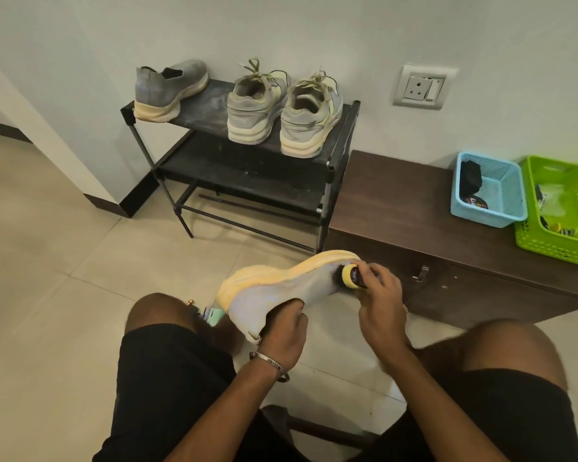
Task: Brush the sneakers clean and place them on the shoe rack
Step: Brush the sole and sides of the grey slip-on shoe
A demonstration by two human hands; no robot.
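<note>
1. Brushing in hand: beyond your grip, the shoe rack (339, 128) already carries three sneakers.
2. Your left hand (282, 331) clamps the grey sneaker (281, 288) by its collar; it likely goes there next.
3. Your right hand (379, 298) pinches the brush (349, 276) against its toe.
4. Right of that grip, the blue basket (511, 195) holds dark items.
</note>
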